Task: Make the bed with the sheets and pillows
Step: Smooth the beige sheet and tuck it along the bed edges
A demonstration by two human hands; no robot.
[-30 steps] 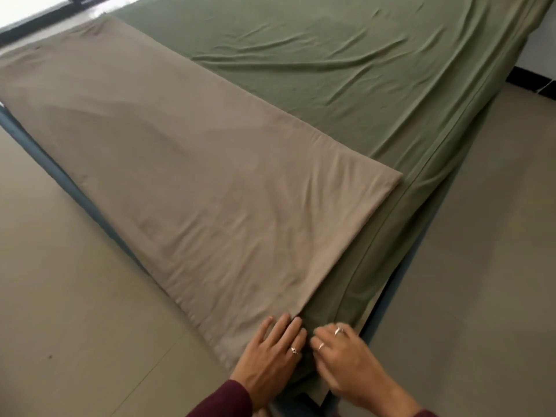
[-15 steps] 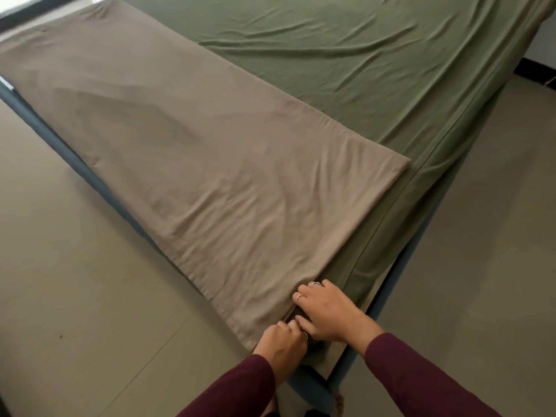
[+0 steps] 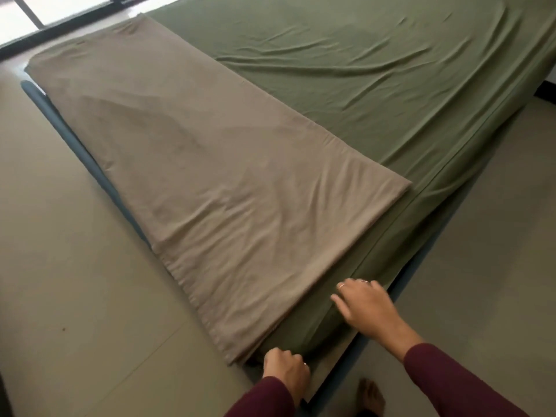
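Both hands, left hand (image 3: pixel 285 367) seemingly gripping, tuck green sheet (image 3: pixel 376 85).

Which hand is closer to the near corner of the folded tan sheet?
Left. The left hand grips the green sheet right beside the tan sheet corner; the right hand rests farther along the bed edge.

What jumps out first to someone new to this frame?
The long folded tan sheet, lying along the left side of the bed over the wrinkled green sheet that covers the rest. At the near corner, the left hand grips the bedding where both sheets meet, while the right hand rests on the green sheet just beyond it.
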